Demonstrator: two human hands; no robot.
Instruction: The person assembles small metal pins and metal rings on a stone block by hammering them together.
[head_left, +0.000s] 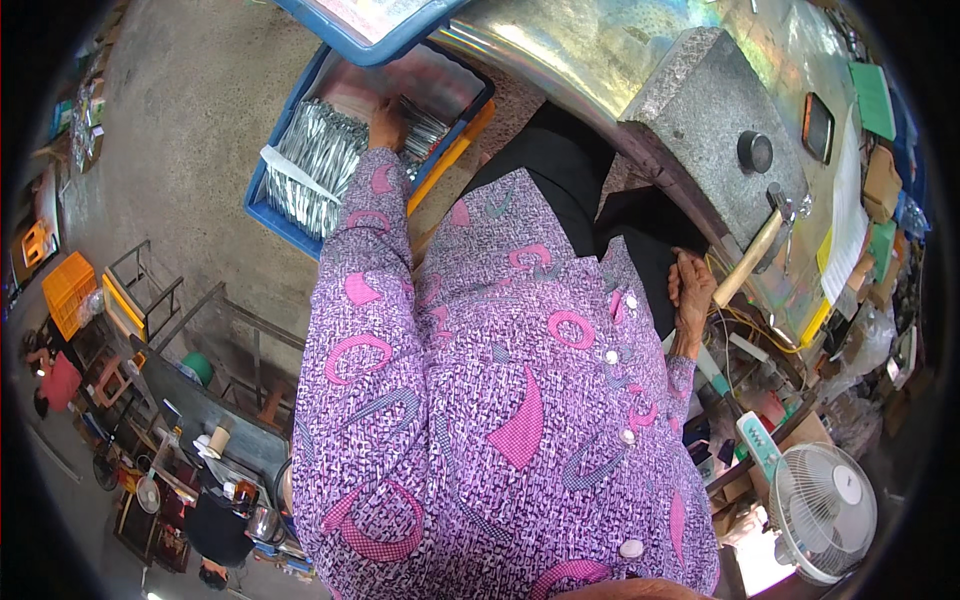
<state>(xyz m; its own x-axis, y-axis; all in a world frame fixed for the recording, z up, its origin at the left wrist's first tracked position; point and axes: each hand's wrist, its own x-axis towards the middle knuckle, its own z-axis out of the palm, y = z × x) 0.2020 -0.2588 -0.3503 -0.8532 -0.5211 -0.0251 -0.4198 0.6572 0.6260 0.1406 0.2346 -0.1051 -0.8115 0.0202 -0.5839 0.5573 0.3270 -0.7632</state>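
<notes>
My left hand [388, 125] reaches down into a blue crate [258, 205], among many thin shiny metal rods [315, 160]. Its fingertips dip in between the rods, so I cannot see whether they grip any. A pale strip [300, 176] lies across the rods on the left side of the crate. My right hand [690, 285] rests by my dark-trousered thigh with its fingers curled in, and I see nothing in it. Just to its right, a hammer [748, 262] with a wooden handle lies against a grey stone block [700, 130], its handle end pointing toward the hand.
A second blue container [375, 45] overhangs the crate's far end. On the block stands a dark round metal piece [755, 152]; a phone [817, 128] lies nearby. A white fan [822, 510] stands at lower right. Another person [215, 530] is at lower left, near a workbench [200, 395].
</notes>
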